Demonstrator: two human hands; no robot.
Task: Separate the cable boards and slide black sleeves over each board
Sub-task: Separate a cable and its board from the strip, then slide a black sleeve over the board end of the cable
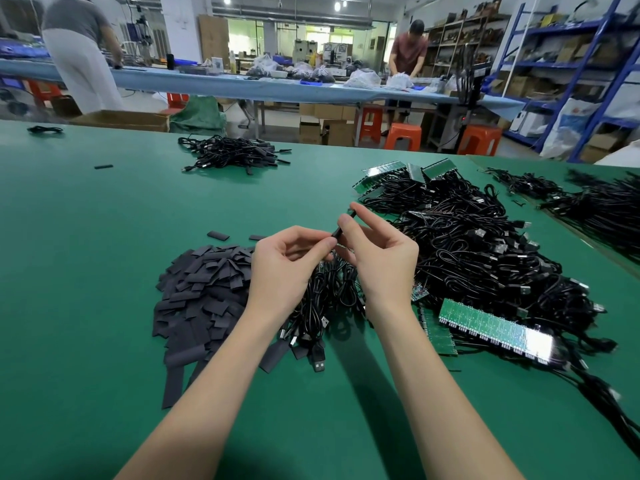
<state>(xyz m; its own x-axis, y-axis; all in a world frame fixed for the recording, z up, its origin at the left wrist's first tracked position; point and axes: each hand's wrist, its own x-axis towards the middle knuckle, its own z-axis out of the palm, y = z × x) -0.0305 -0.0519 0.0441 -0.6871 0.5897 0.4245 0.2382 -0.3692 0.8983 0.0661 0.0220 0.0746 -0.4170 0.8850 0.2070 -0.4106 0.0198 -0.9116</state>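
My right hand [375,251] pinches a black sleeve [341,227] edge-on between thumb and forefinger, raised above the green table [86,271]. My left hand [287,261] meets it from the left, its fingertips pinching the sleeve's lower end and curled round a bunch of black cables [325,299] that hangs down to USB plugs. A heap of flat black sleeves [204,289] lies left of my hands. Green board panels [495,329] with cables attached lie at the right, more panels [408,171] farther back.
A big tangle of black cables [485,251] fills the right side. A smaller pile of sleeved cables [232,154] sits far back in the middle. More cable bundles [595,202] lie at the far right. Two people work at a blue bench [242,86] behind.
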